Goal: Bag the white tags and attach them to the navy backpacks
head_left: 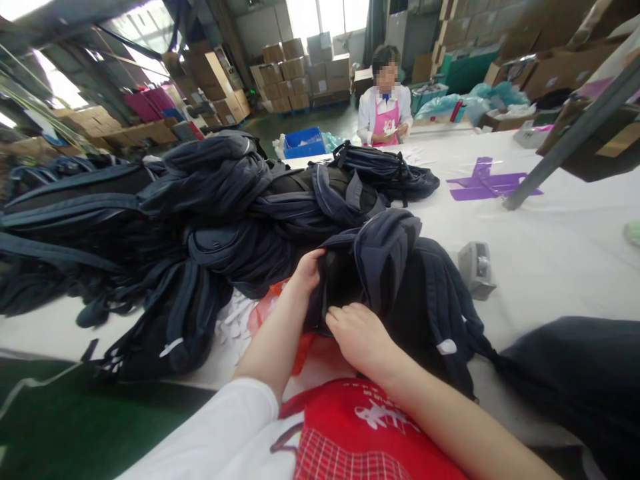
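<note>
A dark navy backpack (440, 293) lies on the white table in front of me, with its compartment open toward me and a black interior showing. At the left edge of that opening, my left hand (309, 268) grips the fabric, its thumb on top and the other fingers mostly hidden. My right hand (359, 337) is closed over the near edge, fingers curled on the rim. Above the opening the front flap (385, 250) is folded back. Under my left forearm lie an orange-red plastic bag (263, 310) and a pile of white slips (233, 330).
More navy backpacks (215, 173) are heaped to the left and behind. A grey tape dispenser (477, 270) sits right, near a metal pole (575, 133) and purple tape (485, 183). Dark fabric (575, 373) lies at lower right. Across the table is a person (385, 110) in a pink apron.
</note>
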The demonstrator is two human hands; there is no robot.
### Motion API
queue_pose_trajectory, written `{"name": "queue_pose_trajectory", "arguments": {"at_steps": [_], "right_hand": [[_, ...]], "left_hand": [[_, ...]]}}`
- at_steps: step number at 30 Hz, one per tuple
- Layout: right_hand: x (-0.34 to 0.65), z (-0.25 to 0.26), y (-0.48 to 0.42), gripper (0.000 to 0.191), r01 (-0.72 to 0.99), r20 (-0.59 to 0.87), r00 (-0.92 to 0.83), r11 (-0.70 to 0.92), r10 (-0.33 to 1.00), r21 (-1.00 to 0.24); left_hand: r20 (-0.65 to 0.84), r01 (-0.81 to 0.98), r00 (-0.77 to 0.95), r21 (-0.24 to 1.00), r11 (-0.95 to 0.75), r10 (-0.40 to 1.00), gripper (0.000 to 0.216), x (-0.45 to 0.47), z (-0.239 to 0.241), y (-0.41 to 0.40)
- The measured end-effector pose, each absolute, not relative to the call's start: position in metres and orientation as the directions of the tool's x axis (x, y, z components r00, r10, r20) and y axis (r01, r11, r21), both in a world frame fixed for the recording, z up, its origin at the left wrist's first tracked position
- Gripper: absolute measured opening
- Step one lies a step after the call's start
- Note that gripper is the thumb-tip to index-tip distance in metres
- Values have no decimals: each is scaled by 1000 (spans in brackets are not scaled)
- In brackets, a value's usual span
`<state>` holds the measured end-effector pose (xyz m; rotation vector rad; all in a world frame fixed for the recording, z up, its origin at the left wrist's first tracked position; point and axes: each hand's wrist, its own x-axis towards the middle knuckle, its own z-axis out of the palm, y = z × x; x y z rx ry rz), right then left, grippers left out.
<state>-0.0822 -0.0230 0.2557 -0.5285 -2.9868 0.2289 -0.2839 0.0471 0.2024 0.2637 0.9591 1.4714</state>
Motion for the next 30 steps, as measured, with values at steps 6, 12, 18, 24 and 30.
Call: {"name": "queue_pose_trajectory", "arguments": {"at_steps": [6,12,18,24,30], "right_hand": [[-89,258,-21,24,257,38,-963,949,268,-182],[-55,242,-29,27,393,114,-890,869,442,-300],[1,185,-11,54,629,124,-315,304,941,-716],[29,140,19,55,461,-346,-222,-215,912,-861],[50,151,12,62,14,-279,-502,-315,819,-949]], "left_hand": [[-346,-316,-367,919,234,863,34,-280,208,28],[-263,-167,-366,962,215,893,42,-254,192,32],[-247,-306,-148,932,193,958,23,-195,166,41],[-324,-346,-38,892,292,945,12,-142,144,46],[-374,-385,-36,861,332,927,16,-112,148,67]]}}
